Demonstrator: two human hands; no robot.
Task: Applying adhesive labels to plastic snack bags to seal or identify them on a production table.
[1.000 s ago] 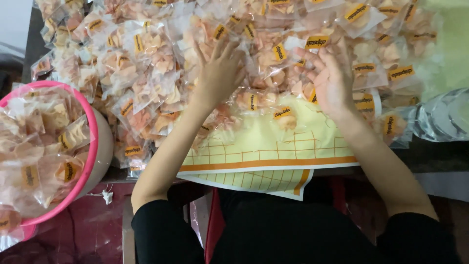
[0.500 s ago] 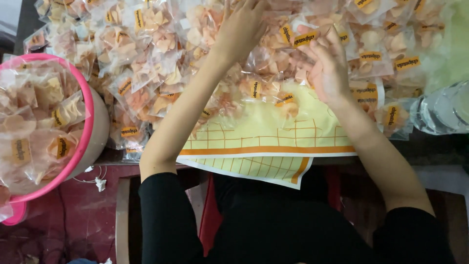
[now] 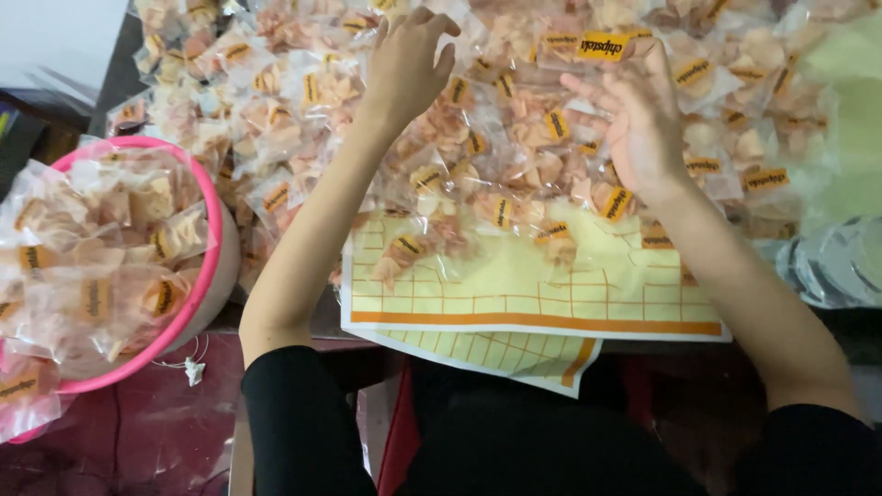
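A big heap of small clear snack packets [image 3: 514, 138] with orange labels covers the table in front of me. My left hand [image 3: 409, 64] reaches far into the heap, fingers spread and curled on top of the packets. Over the right side of the heap, my right hand [image 3: 638, 124] is raised with its fingers pinching one clear packet [image 3: 602, 46] by its yellow-labelled top. A few loose packets lie on a yellow sheet [image 3: 524, 289] with an orange grid, which hangs over the table's near edge.
A pink-rimmed basin [image 3: 209, 248] heaped with the same packets stands at my left, below table level. A bunch of clear plastic [image 3: 836, 262] lies at the right edge. A pale green surface [image 3: 850, 110] shows at the far right.
My left hand has stretched farther away from me into the heap. My right hand has stayed over the right side, still pinching the labelled packet.
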